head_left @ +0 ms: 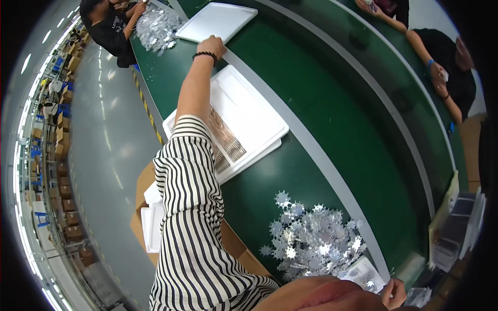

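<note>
Striped sleeve (192, 207) and a blurred patch of bare skin (311, 296) crowd the lower edge, close to the camera; the left arm reaches far up the green table (244, 199), and the left hand (211, 47), with a dark bracelet (205, 55) at the wrist, is curled closed on the near edge of the upper white tray (218, 20), which lies at the table's far end, near a silver pile (158, 28); below it, a stack of white trays (254, 111) runs from the table's left edge to a grey strip (311, 142), beyond which a wide green belt (342, 114) gives the broadest room; green surface also shows between the stack and the near pile of silver star pieces (314, 241); the right hand (394, 294) has bent fingers just beside a small tray (365, 274) by that pile, but it is cut off below and I cannot tell how far it is open or what it holds; the left fingertips are hidden, the forearm covers part of the brown strips (228, 137) in the stack, and two co-workers (111, 31) (441, 57) are partly cut off or dark at the rim.
</note>
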Demonstrator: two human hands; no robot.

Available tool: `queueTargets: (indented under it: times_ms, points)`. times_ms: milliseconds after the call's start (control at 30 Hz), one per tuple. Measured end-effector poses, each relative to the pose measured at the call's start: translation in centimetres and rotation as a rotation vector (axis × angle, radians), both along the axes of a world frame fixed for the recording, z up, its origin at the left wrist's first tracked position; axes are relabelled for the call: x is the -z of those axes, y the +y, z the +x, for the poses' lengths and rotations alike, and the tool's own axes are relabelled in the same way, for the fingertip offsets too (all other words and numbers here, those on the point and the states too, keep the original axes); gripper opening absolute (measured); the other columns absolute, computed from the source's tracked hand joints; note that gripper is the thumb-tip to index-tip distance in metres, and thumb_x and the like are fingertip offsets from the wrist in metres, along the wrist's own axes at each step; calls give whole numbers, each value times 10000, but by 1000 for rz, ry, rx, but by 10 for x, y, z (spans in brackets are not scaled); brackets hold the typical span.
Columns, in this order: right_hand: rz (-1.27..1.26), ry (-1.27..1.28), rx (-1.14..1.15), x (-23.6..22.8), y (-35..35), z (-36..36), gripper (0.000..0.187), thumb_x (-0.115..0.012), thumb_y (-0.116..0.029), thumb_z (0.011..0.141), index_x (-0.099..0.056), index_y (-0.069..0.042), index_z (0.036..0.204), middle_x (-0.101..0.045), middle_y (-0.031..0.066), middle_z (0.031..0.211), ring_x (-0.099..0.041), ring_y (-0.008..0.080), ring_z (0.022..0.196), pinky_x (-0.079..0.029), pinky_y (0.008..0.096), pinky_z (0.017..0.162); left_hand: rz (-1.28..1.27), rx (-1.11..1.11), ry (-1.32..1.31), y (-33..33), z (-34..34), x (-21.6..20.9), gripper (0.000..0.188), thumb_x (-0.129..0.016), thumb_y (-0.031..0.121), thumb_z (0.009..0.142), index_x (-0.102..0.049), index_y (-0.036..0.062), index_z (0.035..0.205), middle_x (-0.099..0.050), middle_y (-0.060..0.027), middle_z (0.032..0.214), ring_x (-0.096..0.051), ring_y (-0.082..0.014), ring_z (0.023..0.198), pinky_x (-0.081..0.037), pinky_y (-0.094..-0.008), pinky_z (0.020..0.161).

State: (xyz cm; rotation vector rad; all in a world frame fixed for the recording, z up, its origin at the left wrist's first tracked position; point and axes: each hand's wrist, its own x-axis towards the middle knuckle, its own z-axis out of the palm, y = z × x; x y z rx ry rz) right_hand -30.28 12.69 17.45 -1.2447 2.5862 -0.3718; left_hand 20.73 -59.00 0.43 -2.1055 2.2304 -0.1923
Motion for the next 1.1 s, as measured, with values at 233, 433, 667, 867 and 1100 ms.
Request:
queueTargets:
  times_ms: [233, 433, 667, 867, 1100]
  points:
    - [-24, -57, 25, 15, 11, -1, 68, -612, -41, 920, -652, 12, 931, -606, 70, 731, -522, 159, 625, -441, 275, 611, 172, 164, 21, 77, 16, -45, 357, -652, 303, 837, -730, 16, 1033, -731, -191, 1030, -685, -397, 931, -557, -459, 830]
    - [-28, -69, -123, 1, 8, 7, 115, -602, -85, 957, -666, 8, 938, -613, 53, 736, -509, 135, 631, -441, 274, 600, 389, 188, -108, 97, 110, -6, 382, -631, 306, 795, -747, -40, 906, -724, -213, 905, -659, -374, 811, -540, -454, 757]
    - [-390, -84, -178, 2, 33, -10, 119, -685, -35, 895, -707, 33, 990, -685, 51, 838, -554, 118, 687, -473, 237, 660, 17, 149, 660, 216, 126, -122, 342, -598, 246, 953, -728, 50, 1202, -732, -94, 1175, -681, -203, 1060, -533, -291, 839]
    - [-798, -23, -59, 19, 222, -111, 127, -628, -43, 973, -677, 10, 1078, -633, 34, 819, -519, 95, 658, -437, 212, 607, 791, 69, 2146, 423, -35, -133, 167, -581, 135, 1037, -585, 30, 1166, -592, -19, 942, -386, -32, 590, -282, -171, 425]
    - [-1032, -221, -3, 122, 357, -131, 118, -618, -98, 976, -652, 1, 1029, -595, 30, 781, -490, 92, 624, -407, 223, 566, 1113, -103, 2344, 666, -68, -40, 151, -518, 124, 1041, -541, 47, 1168, -517, -3, 888, -393, -54, 620, -320, -183, 442]
